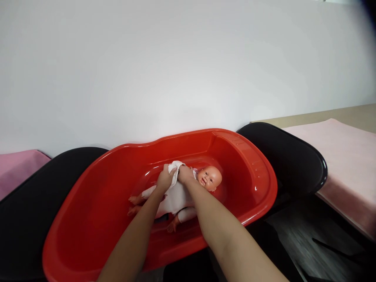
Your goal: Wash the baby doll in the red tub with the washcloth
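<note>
Forearms (132, 235), both bare, reached over the near rim of the red tub (241, 172) as we worked on the doll (179, 199). It lay on its back inside, bare feet to the left, head to the right, its near arm (187, 214) down at its side with the small hand toward us. Pale clothes (166, 205) covered its body.

Farther in, our left hand (165, 179) pinched a raised fold of white cloth (174, 176) between its fingers. Our right hand (184, 174) was just beside it, over the upper chest; its fingers curled out of sight, so we could not tell whether they gripped anything. Nor could we tell whether the cloth belonged to the clothes.

To handle this well, we judged, the left pinch needed only loose fabric, eased rather than tugged; the right hand did best steadying the body, so that the head did not slide toward the tub's wall and no little finger snagged in the fold.

Beyond, on either side, stood a black chair-like shape (284, 156), then a pink cover (346, 145), and behind everything the pale wall (188, 70).
</note>
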The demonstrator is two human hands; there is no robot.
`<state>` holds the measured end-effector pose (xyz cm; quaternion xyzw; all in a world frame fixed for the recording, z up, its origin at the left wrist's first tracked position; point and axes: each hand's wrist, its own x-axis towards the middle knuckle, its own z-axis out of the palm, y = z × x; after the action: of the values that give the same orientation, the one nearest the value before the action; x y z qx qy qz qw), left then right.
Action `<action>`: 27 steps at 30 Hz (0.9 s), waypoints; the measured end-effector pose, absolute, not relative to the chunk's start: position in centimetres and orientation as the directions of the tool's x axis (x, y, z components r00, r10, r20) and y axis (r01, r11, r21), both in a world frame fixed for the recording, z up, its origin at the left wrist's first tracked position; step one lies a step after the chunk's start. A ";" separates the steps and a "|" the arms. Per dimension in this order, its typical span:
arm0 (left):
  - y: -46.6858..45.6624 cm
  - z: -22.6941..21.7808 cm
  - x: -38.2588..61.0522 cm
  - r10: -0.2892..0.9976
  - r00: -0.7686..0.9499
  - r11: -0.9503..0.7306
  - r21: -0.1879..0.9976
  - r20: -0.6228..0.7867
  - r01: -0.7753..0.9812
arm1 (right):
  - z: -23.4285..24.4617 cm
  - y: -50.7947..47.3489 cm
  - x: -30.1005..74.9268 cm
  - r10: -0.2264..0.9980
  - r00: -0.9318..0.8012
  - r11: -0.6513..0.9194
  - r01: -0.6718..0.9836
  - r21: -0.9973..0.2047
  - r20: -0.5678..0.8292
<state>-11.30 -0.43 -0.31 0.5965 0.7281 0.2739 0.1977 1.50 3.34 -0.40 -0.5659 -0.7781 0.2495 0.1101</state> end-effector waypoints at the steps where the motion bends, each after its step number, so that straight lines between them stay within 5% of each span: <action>1: -0.4 -0.2 -11.3 0.978 -0.204 0.145 0.585 0.035 0.798 | -0.4 3.3 1.5 0.935 -0.338 0.238 0.824 -0.515 -0.109; 9: -0.1 0.2 -12.0 0.975 -0.212 0.187 0.263 0.069 0.947 | -0.5 3.1 1.8 0.933 -0.335 0.229 0.834 -0.502 -0.130; 18: 0.3 -0.9 -11.2 0.957 -0.290 0.259 0.446 0.003 0.857 | -0.9 3.4 1.5 0.945 -0.298 0.197 0.849 -0.491 -0.137; 27: 0.1 -0.8 -11.1 0.957 -0.291 0.264 0.357 0.023 0.896 | -0.2 3.0 1.4 0.952 -0.274 0.168 0.838 -0.520 -0.135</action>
<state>-11.11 0.14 -0.79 0.5873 0.7887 0.1527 0.0991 1.36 3.04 -0.21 -0.5920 -0.7559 0.2564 0.1116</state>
